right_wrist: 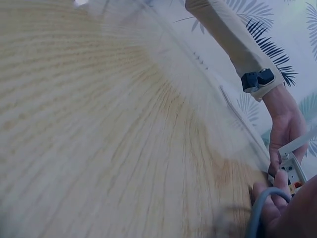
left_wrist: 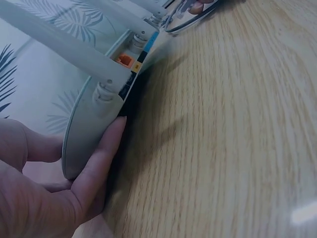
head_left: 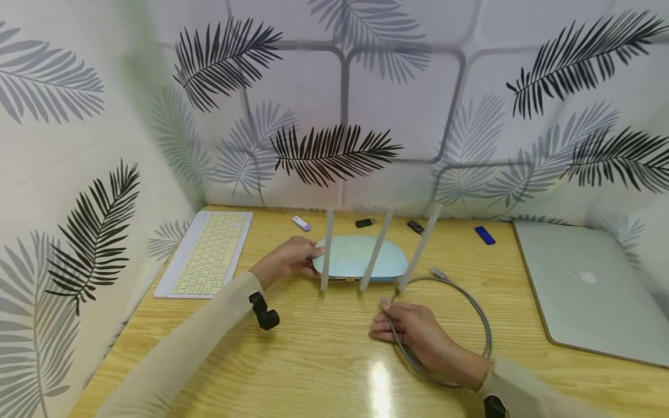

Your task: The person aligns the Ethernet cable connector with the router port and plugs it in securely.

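Head, left hand [head_left: 294, 257]: I see it clamped on the left end of the pale router [head_left: 352, 255], on the table [head_left: 292, 368].
Head, right hand [head_left: 413, 330]: pinching the grey cable [head_left: 485, 325] by one plug [head_left: 384, 303], near the router.
Left wrist, orange port [left_wrist: 125, 60]: between two antennas [left_wrist: 64, 43].
Right wrist, cable: I see it cross the fingers [right_wrist: 281, 180].

Right hand [right_wrist: 287, 210], bottom right, holds cable [right_wrist: 255, 215]; left hand [right_wrist: 286, 129] on router [right_wrist: 292, 170] just beyond (pale sleeve [right_wrist: 230, 37], black camera [right_wrist: 257, 80] on its wrist). Wood table [right_wrist: 114, 144] fills most of view, leaf-print backdrop [right_wrist: 302, 59] upper right.
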### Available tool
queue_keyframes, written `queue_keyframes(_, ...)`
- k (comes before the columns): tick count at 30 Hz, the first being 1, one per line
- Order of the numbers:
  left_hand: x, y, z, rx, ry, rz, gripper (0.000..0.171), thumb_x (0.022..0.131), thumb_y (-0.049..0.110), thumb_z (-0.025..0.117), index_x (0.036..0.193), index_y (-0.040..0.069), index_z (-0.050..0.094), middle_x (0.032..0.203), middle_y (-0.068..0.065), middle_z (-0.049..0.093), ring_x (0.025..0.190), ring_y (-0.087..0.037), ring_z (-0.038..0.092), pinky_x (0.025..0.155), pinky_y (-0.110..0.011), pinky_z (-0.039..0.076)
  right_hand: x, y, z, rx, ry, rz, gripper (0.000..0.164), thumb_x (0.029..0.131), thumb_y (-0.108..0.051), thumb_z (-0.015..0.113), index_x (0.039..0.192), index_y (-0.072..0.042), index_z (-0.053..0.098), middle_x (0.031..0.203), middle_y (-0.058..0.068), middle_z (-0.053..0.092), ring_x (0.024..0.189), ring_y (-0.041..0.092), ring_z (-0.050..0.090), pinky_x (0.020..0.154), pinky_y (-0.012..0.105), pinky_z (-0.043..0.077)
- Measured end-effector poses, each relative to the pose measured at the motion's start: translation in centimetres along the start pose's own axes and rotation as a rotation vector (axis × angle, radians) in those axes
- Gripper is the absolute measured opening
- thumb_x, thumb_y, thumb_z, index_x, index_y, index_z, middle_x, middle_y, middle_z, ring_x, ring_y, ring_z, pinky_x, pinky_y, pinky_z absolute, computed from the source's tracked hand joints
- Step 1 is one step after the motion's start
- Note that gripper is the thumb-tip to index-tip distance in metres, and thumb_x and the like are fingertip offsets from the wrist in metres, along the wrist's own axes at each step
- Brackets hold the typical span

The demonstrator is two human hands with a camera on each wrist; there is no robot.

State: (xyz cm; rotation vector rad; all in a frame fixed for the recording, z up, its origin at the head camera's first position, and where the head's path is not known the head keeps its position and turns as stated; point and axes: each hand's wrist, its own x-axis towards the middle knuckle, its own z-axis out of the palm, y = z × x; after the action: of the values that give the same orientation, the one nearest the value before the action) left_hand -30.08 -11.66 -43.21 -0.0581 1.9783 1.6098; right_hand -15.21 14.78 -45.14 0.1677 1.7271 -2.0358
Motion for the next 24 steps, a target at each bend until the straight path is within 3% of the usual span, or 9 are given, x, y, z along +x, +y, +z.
queue_keyframes(6,0.1,-0.1,-0.1,-0.031,-0.005,-0.004,0.036,0.102,0.014,0.05,0.131,-0.007,0.054,0.101,-0.016,0.067,0.081,-0.02,0.069,0.08,-0.038,0.062,-0.2,0.0,0.5,0.083,0.083,0.0,0.035,0.104,-0.015,0.046,0.126,0.013,0.045,0.095,0.006,0.069,0.087,0.014,0.07,0.092,0.037,0.058)
queue_keyframes(14,0.0,0.1,0.0,-0.052,-0.019,-0.009,0.037,0.102,0.012,0.05,0.133,-0.008,0.052,0.102,-0.017,0.068,0.082,-0.02,0.069,0.082,-0.039,0.061,0.3,0.4,1.9,0.129,0.075,0.002,0.034,0.104,-0.013,0.046,0.126,0.013,0.045,0.1,0.009,0.067,0.088,0.015,0.069,0.094,0.038,0.057)
queue_keyframes(24,0.0,-0.1,-0.1,-0.037,-0.038,0.015,0.039,0.102,0.012,0.048,0.135,-0.009,0.049,0.109,-0.021,0.065,0.084,-0.021,0.068,0.083,-0.04,0.061,1.3,0.8,3.7,0.11,0.027,-0.005,0.036,0.104,-0.014,0.046,0.126,0.014,0.048,0.095,0.004,0.066,0.084,0.011,0.066,0.088,0.029,0.059)
